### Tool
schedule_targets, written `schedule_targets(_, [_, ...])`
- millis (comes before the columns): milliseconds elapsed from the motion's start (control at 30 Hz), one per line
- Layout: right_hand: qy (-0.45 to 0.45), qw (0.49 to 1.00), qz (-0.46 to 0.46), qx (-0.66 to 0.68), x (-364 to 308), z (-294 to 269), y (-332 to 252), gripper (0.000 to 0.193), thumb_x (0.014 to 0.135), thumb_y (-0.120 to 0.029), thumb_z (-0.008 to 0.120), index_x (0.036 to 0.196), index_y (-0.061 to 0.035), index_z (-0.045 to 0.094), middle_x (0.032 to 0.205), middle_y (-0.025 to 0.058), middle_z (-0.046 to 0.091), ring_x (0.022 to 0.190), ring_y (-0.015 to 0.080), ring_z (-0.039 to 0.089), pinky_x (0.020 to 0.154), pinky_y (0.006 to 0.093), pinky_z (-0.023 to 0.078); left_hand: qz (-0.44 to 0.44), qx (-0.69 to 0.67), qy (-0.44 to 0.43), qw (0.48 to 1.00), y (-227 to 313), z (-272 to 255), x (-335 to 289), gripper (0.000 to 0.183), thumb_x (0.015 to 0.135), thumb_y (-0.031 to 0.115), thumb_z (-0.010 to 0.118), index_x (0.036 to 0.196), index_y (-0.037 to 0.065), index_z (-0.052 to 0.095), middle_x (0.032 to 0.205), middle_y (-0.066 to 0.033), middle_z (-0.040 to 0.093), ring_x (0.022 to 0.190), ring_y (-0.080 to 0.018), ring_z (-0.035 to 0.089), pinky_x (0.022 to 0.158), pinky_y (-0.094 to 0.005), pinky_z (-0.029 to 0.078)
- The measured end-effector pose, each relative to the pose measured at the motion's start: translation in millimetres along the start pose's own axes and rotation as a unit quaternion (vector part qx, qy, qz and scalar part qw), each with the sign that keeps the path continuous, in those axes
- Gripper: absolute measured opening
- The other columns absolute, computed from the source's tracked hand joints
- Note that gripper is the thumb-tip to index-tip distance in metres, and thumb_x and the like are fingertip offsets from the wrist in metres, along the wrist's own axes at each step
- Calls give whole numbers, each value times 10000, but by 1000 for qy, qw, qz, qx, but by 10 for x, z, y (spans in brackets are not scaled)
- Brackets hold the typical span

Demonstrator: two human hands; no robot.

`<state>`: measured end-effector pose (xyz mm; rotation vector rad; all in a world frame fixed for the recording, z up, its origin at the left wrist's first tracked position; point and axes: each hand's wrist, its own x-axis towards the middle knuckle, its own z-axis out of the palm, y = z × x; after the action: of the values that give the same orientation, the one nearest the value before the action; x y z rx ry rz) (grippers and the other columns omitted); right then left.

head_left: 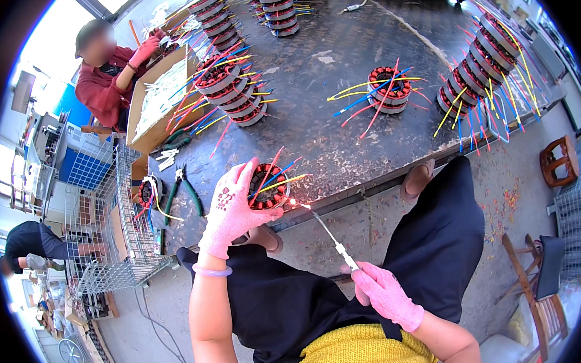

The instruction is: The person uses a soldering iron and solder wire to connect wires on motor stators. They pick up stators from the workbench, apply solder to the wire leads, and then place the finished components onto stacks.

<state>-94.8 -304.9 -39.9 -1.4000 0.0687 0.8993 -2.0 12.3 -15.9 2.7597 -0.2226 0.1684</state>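
My left hand [229, 207], in a pink glove, grips a motor stator [279, 193] with red coils at the near table edge. Red, blue and yellow wire leads stick out of the stator to the right. In my right hand [385, 295], also gloved in pink, is a thin torch [343, 252] with a white handle and a slim metal tube. An orange-pink glow shows at the torch tip, close to the stator's right side. Whether the tip touches the stator I cannot tell. Green-handled pliers [192, 197] lie left of my left hand, beside another stator [149, 191].
Stacked stators [235, 93] stand behind my left hand, and another stack [480, 63] is at the right edge. A single stator [390, 89] sits mid-table. A person [104, 76] works at the far left behind a cardboard box [139, 133]. A wire cart [126, 214] flanks the table.
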Motion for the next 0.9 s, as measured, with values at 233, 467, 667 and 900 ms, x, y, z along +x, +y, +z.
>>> schedule_targets(233, [-3, 1000, -1, 17, 5, -7, 45, 331, 1041, -220, 483, 1265, 5, 579, 716, -13, 508, 605, 63, 474, 583, 251, 415, -2, 6, -3, 1000, 10, -7, 8, 1003, 580, 343, 904, 1403, -25, 463, 1274, -174, 581, 1194, -363, 560, 1049, -432, 430])
schedule_targets(467, [11, 999, -1, 37, -9, 29, 16, 332, 1054, -222, 498, 1277, 3, 598, 661, -45, 463, 589, 53, 414, 554, 216, 328, -1, 6, -2, 1000, 10, -11, 7, 1003, 583, 348, 901, 1403, -26, 463, 1275, -174, 581, 1195, -363, 560, 1047, -434, 431])
schedule_targets(667, [12, 999, 2, 53, -8, 33, 15, 318, 1055, -205, 491, 1268, 1, 605, 656, -47, 462, 586, 49, 413, 551, 214, 324, -1, 3, -2, 1000, 14, -12, 14, 1002, 582, 351, 901, 1401, -26, 463, 1271, -174, 585, 1191, -362, 565, 1043, -433, 434])
schedule_targets(900, [-10, 999, 4, 39, -3, 0, 48, 334, 1046, -220, 491, 1281, 2, 576, 730, -35, 487, 606, 49, 452, 574, 229, 396, -1, 6, -2, 1000, 5, -11, 9, 1003, 585, 355, 901, 1403, -24, 462, 1272, -175, 584, 1193, -363, 563, 1045, -433, 432])
